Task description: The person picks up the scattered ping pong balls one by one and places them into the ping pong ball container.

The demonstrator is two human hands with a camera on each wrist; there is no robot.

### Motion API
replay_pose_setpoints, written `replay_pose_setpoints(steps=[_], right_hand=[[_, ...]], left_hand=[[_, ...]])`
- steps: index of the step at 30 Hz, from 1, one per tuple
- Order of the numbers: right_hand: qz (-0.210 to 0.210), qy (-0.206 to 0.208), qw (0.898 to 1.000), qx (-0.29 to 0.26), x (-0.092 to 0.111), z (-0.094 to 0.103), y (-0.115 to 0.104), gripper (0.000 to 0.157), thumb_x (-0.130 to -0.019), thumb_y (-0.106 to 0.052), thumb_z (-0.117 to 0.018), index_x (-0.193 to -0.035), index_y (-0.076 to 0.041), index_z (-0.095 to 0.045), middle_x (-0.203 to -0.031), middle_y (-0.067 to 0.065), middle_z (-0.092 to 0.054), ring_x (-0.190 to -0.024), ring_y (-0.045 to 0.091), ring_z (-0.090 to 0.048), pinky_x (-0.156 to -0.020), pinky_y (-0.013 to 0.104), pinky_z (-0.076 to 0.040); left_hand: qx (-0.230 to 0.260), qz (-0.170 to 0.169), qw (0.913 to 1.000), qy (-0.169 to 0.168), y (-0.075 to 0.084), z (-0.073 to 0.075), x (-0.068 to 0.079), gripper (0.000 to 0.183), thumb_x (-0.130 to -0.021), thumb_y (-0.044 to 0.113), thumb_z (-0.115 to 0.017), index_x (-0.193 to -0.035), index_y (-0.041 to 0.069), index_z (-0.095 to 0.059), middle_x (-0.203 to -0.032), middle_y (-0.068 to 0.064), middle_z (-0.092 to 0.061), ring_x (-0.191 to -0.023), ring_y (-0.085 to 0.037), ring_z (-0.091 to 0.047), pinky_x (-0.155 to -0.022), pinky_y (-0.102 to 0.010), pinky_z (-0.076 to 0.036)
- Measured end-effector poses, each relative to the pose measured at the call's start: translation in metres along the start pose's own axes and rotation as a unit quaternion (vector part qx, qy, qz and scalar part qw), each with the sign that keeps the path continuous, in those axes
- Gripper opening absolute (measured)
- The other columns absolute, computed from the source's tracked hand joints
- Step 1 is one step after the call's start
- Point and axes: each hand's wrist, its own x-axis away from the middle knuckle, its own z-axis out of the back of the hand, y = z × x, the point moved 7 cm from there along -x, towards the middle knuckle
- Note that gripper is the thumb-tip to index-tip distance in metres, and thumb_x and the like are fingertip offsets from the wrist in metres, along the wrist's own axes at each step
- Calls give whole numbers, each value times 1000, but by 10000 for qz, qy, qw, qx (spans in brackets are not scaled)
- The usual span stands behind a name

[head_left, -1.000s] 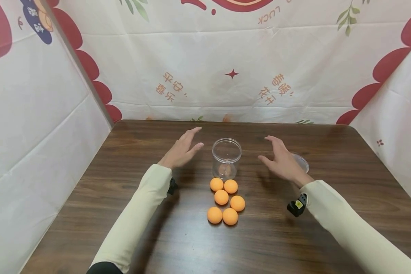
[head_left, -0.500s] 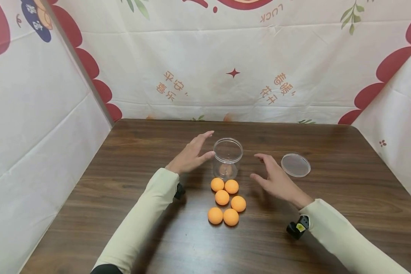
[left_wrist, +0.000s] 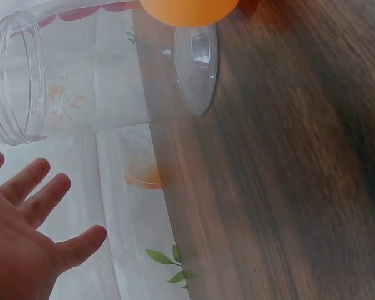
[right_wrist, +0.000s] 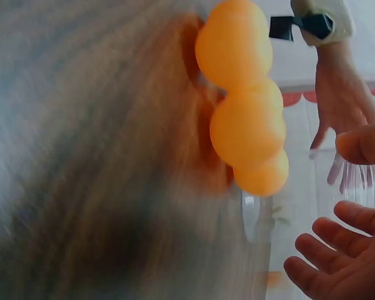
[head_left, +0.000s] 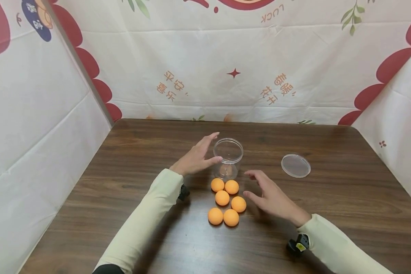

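A clear plastic jar (head_left: pixel 230 167) stands upright and uncovered near the table's middle. My left hand (head_left: pixel 196 156) is at its left side, fingers spread, thumb overlapping the jar in the head view. In the left wrist view a gap shows between the fingers and the jar (left_wrist: pixel 106 75). Several orange ping-pong balls (head_left: pixel 222 198) lie in a loose cluster in front of the jar. To their right hovers my right hand (head_left: pixel 268 196), fingers relaxed and holding nothing. The right wrist view shows that hand (right_wrist: pixel 350 250) apart from the balls (right_wrist: pixel 247 131).
A clear round lid (head_left: pixel 296 166) lies flat on the wooden table (head_left: pixel 123 182), right of the jar and beyond the right hand. Printed white cloth (head_left: pixel 205 53) hangs behind the table and along both sides.
My left hand has moved right to the jar's side. My right hand has come left and nearer, from in front of the lid to beside the balls, uncovering the lid. Jar and balls stay put.
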Motion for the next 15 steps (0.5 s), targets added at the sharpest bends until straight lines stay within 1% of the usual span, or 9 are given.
replay_pose_setpoints(steps=[2, 4, 8, 12, 15], right_hand=[[93, -41, 9999, -4, 2, -3, -4, 47, -86, -12, -68, -128, -5, -48, -127, 16, -54, -116, 31, -53, -93, 49, -47], [218, -69, 9997, -15, 4, -6, -8, 46, -86, -12, -69, -127, -6, -50, -124, 13, -56, -114, 29, -55, -92, 48, -48], [552, -118, 9984, 1, 8, -12, -18, 41, -84, -11, -71, -121, -7, -54, -121, 7, -57, -111, 24, -57, -91, 46, -49], [890, -94, 9959, 94, 12, -16, -26, 35, -82, -10, -73, -114, -8, -60, -121, 6, -57, -113, 21, -57, -92, 45, -49], [1010, -95, 9947, 185, 14, -18, -29, 32, -80, -11, -74, -111, -10, -63, -119, 6, -58, -111, 19, -57, -90, 43, -50]], left_hand=[[63, 73, 10000, -21, 0, -1, -1, 79, -92, 36, -61, -152, 14, -14, -151, -15, -32, -140, -29, -31, -111, -49, -30], [155, 153, 9998, -28, 0, -2, -1, 80, -92, 33, -63, -152, 14, -14, -151, -16, -32, -139, -29, -32, -111, -49, -31], [340, 264, 9991, -63, 0, -4, -3, 81, -91, 33, -64, -152, 15, -14, -151, -15, -31, -138, -27, -34, -110, -48, -33], [478, 261, 9984, -145, 1, -7, -5, 82, -90, 33, -65, -152, 15, -15, -151, -14, -30, -138, -27, -34, -110, -46, -34], [452, 255, 9985, -188, 2, -8, -6, 81, -90, 34, -66, -151, 13, -17, -151, -13, -29, -139, -27, -34, -111, -44, -33]])
